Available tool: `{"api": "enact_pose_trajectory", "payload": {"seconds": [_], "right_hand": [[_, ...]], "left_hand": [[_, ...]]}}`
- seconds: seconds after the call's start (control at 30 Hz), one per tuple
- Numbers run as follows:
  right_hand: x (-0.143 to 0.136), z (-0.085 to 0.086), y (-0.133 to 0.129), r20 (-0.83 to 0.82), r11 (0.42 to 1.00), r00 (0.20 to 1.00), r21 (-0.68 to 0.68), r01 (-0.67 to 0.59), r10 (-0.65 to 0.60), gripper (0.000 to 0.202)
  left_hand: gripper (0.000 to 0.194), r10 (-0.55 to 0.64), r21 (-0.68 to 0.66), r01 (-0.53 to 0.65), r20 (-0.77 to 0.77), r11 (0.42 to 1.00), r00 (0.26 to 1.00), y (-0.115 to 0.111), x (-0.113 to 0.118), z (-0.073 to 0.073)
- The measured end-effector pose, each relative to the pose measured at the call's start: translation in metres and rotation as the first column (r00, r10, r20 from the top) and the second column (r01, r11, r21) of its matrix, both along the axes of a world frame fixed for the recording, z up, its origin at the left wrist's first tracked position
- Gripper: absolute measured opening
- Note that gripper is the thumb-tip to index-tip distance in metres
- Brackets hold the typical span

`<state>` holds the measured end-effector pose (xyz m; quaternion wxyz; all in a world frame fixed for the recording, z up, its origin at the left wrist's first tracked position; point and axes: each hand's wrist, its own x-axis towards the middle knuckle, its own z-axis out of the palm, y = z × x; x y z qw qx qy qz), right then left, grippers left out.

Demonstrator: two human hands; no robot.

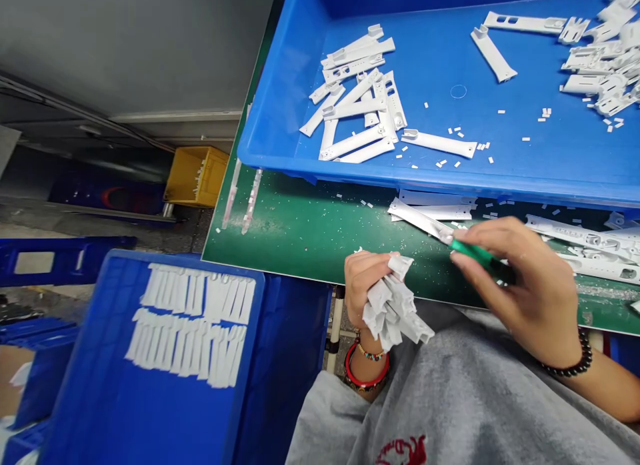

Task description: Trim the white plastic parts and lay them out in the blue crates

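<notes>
My left hand point(359, 285) is closed around a bundle of long white plastic parts point(393, 308), their ends fanned out above my lap. With fingers and thumb my right hand point(535, 291) grips a green-handled tool point(477, 255) whose tip I cannot make out. The tool's front end is at one end of a slim white plastic part point(420, 218) lying slanted on the green table point(310, 238). Other white parts point(440, 198) lie just behind it. To the right of the tool, more white parts point(580, 235) are piled beside the tray.
A large blue tray point(430, 176) at the back holds loose white parts point(357, 108) and small white chips. Lower left, another blue tray point(165, 411) carries two rows of white parts point(185, 341). A yellow bin point(183, 175) stands beyond the table's left edge.
</notes>
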<state>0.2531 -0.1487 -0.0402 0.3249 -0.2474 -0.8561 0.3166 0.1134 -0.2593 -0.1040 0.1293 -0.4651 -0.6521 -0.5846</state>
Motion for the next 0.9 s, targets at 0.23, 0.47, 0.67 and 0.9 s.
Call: {"api": "enact_pose_trajectory", "payload": {"seconds": [0.23,0.47,0.67,0.9], "right_hand": [[-0.002,0.006,-0.011,-0.004,0.985,0.988,-0.085,-0.152,0.152,0.016],[0.000,-0.005,0.005,0.106,0.999,0.994,-0.040,0.003,0.002,0.018],[-0.004,0.015,-0.005,0.086,0.982,0.978,-0.043,-0.185,0.188,0.018],[-0.007,0.012,-0.003,0.151,0.976,0.976,0.129,-0.178,0.158,0.016]], "left_hand": [[0.024,-0.039,-0.037,0.040,0.021,0.999,0.999,-0.001,0.001,0.001],[0.019,0.003,-0.031,-0.002,0.022,1.000,1.000,0.002,0.003,0.002],[0.014,-0.051,-0.090,0.049,-0.016,0.995,0.999,0.001,-0.001,-0.003],[0.019,-0.093,-0.077,0.092,-0.005,0.993,0.996,0.000,-0.001,0.000]]}}
